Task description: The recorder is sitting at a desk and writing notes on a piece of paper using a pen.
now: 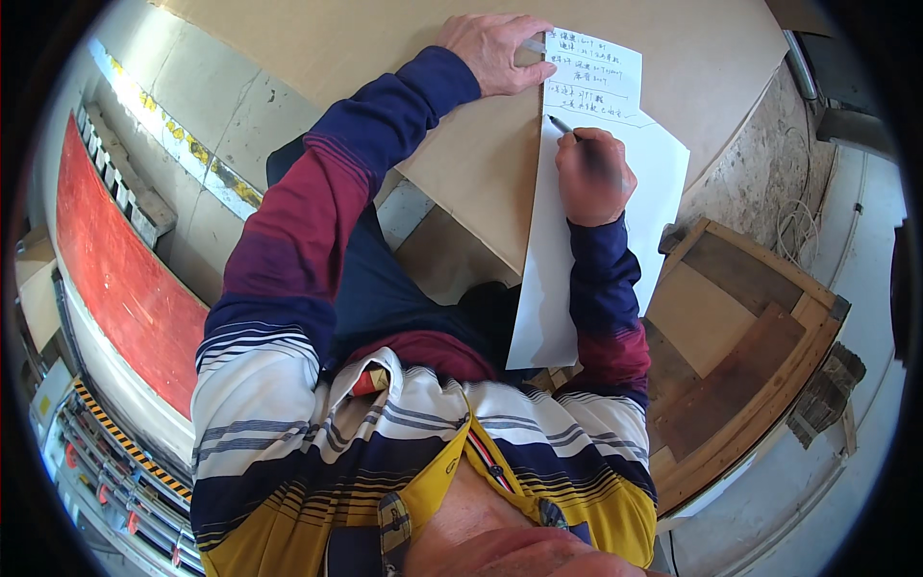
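Two hands: left hand (pixel 492 56) open at the edge of the paper (pixel 548 250); right hand (pixel 596 178) gripping a pen (pixel 561 126); pin the paper flat while writing.

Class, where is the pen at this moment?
In the head view, upper right of centre, the pen is in the right hand, tip by the left edge of the white paper, below the handwriting.

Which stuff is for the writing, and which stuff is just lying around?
For the writing:
- black pen, in the right hand
- white paper, by the left hand
- brown board underneath

Seemingly just around:
- red panel
- wooden frame
- black-and-yellow striped bar
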